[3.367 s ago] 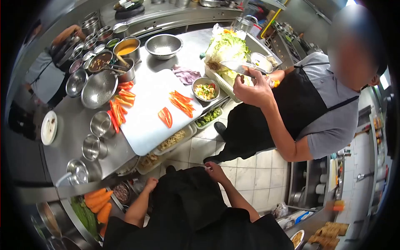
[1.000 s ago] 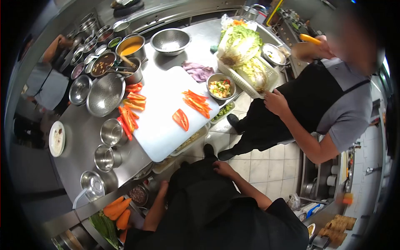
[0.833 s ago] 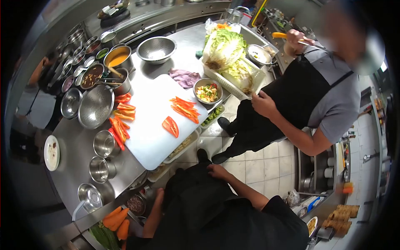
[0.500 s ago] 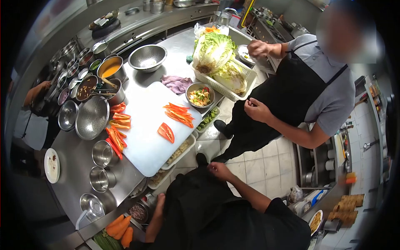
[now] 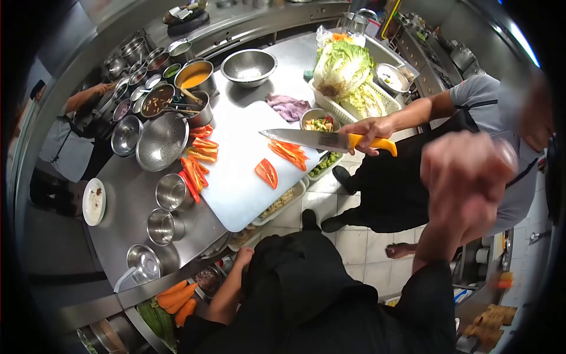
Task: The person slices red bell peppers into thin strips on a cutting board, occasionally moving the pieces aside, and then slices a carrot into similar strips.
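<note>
My right hand is raised close to the camera, blurred, its fingers curled into a fist with nothing visible in it. My left hand hangs low at the counter's near edge, closed, and I see nothing held. A co-worker's hand grips a kitchen knife by its yellow handle, the blade pointing left over the white cutting board. On the board lie red pepper strips and a larger red pepper piece. More cut peppers lie along the board's left side.
Napa cabbage fills a white basket at the back. A bowl of cut vegetables, a purple cloth, a colander and metal pots surround the board. Carrots sit below the counter.
My right hand has risen from my lap to near the camera. The co-worker now holds a knife over the board; that hand was without it earlier. The view has shifted.
</note>
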### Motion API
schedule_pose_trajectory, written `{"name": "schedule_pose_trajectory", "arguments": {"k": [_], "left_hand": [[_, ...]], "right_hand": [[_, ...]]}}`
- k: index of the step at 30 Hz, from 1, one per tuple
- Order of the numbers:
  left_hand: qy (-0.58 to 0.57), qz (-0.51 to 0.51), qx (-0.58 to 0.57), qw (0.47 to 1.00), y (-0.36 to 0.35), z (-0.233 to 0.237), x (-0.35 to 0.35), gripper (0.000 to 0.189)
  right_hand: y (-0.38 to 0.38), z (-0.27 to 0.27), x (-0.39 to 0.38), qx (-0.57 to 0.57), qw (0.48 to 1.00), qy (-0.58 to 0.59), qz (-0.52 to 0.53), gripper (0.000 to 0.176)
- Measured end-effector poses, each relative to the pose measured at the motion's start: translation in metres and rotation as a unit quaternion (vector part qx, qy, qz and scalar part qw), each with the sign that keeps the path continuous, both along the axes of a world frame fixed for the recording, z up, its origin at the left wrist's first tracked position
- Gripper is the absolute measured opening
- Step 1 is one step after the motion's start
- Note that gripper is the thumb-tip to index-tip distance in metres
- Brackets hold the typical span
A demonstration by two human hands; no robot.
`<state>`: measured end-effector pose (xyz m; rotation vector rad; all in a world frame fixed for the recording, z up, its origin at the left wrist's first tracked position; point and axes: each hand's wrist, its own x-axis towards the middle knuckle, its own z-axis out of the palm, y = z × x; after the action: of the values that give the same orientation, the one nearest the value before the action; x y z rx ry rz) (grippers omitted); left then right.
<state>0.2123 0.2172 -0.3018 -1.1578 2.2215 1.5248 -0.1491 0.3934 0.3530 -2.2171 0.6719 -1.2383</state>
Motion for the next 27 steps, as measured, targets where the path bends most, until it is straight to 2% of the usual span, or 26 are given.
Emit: {"name": "schedule_pose_trajectory", "arguments": {"k": [1,2,3,4,5,6,7,9,10,11,12,13,14,15,16,17,19,21,22,23,24,25,27], "left_hand": [[0.025,0.026,-0.012,0.999,0.001,0.004,-0.001,0.019],[0.026,0.045,0.013,0.999,0.003,0.006,0.001,0.018],[0.026,0.071,0.044,0.996,0.008,0.006,-0.006,0.016],[-0.029,0.045,0.034,0.998,0.013,0.035,-0.014,0.015],[-0.041,0.048,0.049,0.997,0.020,0.040,-0.016,0.014],[0.008,0.057,0.018,0.998,0.031,0.066,-0.018,0.016],[0.037,0.029,-0.014,0.999,0.036,0.064,-0.014,0.021],[0.022,-0.004,-0.016,1.000,0.042,0.100,-0.026,0.025],[0.046,0.025,0.086,0.995,0.043,0.139,-0.039,0.025],[0.097,-0.001,0.042,0.994,0.048,0.147,-0.043,0.025],[0.120,-0.021,-0.004,0.993,0.049,0.190,-0.057,0.023],[0.131,-0.013,0.033,0.991,0.048,0.224,-0.071,0.021],[0.144,-0.001,0.066,0.987,0.046,0.250,-0.085,0.019],[0.134,0.010,0.066,0.989,0.046,0.270,-0.095,0.019],[0.188,0.032,0.032,0.981,0.045,0.286,-0.106,0.017],[0.243,0.052,-0.005,0.969,0.040,0.296,-0.116,0.017],[0.246,0.070,-0.059,0.965,0.026,0.305,-0.134,0.017],[0.254,0.099,-0.132,0.953,0.012,0.308,-0.149,0.019],[0.249,0.093,-0.174,0.948,0.004,0.309,-0.156,0.022],[0.246,0.088,-0.217,0.941,-0.004,0.309,-0.165,0.025],[0.245,0.100,-0.226,0.938,-0.011,0.308,-0.174,0.025],[0.230,0.093,-0.257,0.934,-0.015,0.307,-0.181,0.029],[0.206,0.100,-0.292,0.928,-0.027,0.296,-0.192,0.034]], "right_hand": [[0.003,-0.008,0.001,-0.004,0.980,-0.002,-0.200,0.060],[0.006,-0.019,0.002,0.005,0.921,-0.003,-0.389,0.053],[0.002,-0.030,-0.013,0.072,0.887,0.019,-0.455,0.044],[-0.007,-0.055,-0.035,0.112,0.871,0.009,-0.478,0.036],[-0.011,-0.089,-0.061,0.138,0.839,0.087,-0.518,0.030],[-0.013,-0.122,-0.075,0.197,0.796,0.140,-0.555,0.028],[-0.020,-0.148,-0.073,0.251,0.806,0.087,-0.529,0.030],[-0.029,-0.185,-0.086,0.285,0.796,0.237,-0.478,0.034],[-0.038,-0.199,-0.079,0.275,0.781,0.279,-0.487,0.040],[-0.039,-0.227,-0.095,0.264,0.765,0.356,-0.467,0.037],[-0.045,-0.228,-0.086,0.241,0.732,0.429,-0.471,0.032],[-0.053,-0.227,-0.078,0.212,0.695,0.498,-0.473,0.028],[-0.062,-0.232,-0.086,0.210,0.705,0.494,-0.463,0.028],[-0.069,-0.239,-0.093,0.272,0.699,0.497,-0.436,0.024],[-0.076,-0.245,-0.100,0.329,0.689,0.501,-0.408,0.023],[-0.084,-0.248,-0.103,0.328,0.696,0.499,-0.400,0.023],[-0.104,-0.252,-0.110,0.538,0.667,0.317,-0.407,0.010],[-0.099,-0.276,-0.133,0.571,0.687,0.287,-0.345,0.010],[-0.089,-0.282,-0.137,0.628,0.726,0.037,-0.278,0.017],[-0.082,-0.288,-0.143,0.642,0.712,-0.212,-0.190,0.028],[-0.079,-0.298,-0.149,0.652,0.657,-0.350,-0.146,0.037],[-0.086,-0.306,-0.151,0.675,0.602,-0.375,-0.203,0.032],[-0.097,-0.308,-0.149,0.659,0.627,-0.357,-0.213,0.027]]}}
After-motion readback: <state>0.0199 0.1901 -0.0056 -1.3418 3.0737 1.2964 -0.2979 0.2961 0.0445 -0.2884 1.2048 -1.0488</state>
